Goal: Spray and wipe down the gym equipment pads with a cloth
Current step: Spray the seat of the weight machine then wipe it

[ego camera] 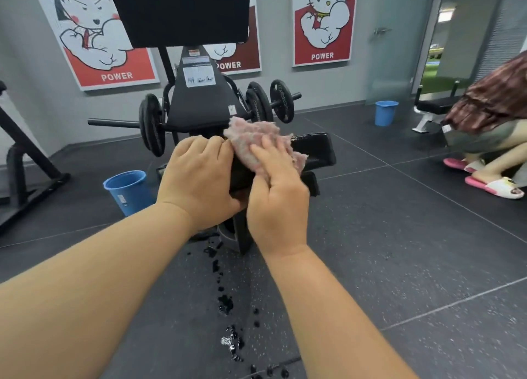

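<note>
- The left hand [196,179] is curling its fingers over the left edge of the black cushioned pad [313,150] on the weight machine. Its grip is clamped on the pad and seems to be steadying it.
- The right hand [276,196] is lying flat on the fuzzy pink-grey cloth [253,139]. Its fingers are straight and spread, so this grip is pressing down rather than closing round anything.
- The cloth is sitting bunched on the pad's upper face, between the two hands, with its far edge sticking out loose beyond the fingertips.
- Dark wet drips [225,304] are spotting the speckled rubber floor [399,264] under the pad, not far from the blue plastic bucket [128,190].
- Because flat fingers alone are holding it, the cloth is likely to be slipping or folding under a hard stroke, leaving streaks.
- The bunched cloth is covering little of the surface, so the pad's right end is at risk of being missed.
- The wet patch underfoot is making a slip possible, and a wide sweep of the left arm could be tipping the bucket.
</note>
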Tool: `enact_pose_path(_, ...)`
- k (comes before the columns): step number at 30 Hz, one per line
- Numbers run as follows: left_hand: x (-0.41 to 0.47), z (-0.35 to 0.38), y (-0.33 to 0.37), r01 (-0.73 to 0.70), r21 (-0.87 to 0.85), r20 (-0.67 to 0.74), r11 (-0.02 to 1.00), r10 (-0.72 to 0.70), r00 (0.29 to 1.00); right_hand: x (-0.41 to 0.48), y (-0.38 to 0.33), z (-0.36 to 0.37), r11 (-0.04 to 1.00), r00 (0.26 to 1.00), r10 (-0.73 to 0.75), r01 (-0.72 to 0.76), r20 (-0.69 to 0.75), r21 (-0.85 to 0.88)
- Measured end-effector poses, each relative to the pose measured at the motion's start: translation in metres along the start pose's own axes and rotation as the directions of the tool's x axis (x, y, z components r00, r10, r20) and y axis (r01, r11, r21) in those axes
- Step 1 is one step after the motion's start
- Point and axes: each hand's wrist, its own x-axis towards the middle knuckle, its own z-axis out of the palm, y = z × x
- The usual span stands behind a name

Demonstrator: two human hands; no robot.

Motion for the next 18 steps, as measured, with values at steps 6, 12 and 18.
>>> enact_pose_path(6,-0.041,-0.006,-0.032,0.285,-0.351,0.082,0.892,-0.273,0.958,0.024,0.012,-0.018,0.981,0.981,0.08,-0.109,-0.175,-0.163)
enact_pose_path(12,-0.037,-0.006,-0.047,0.285,-0.419,0.114,0.862,-0.261,0.959,-0.038,-0.007,0.029,0.977,0.978,-0.099,0.132,0.185,-0.17)
enact_pose_path(18,-0.041,0.0,-0.05,0.221,-0.46,0.06,0.86,-0.218,0.974,0.02,0.01,-0.059,0.97,0.957,0.126,-0.173,-0.26,-0.169)
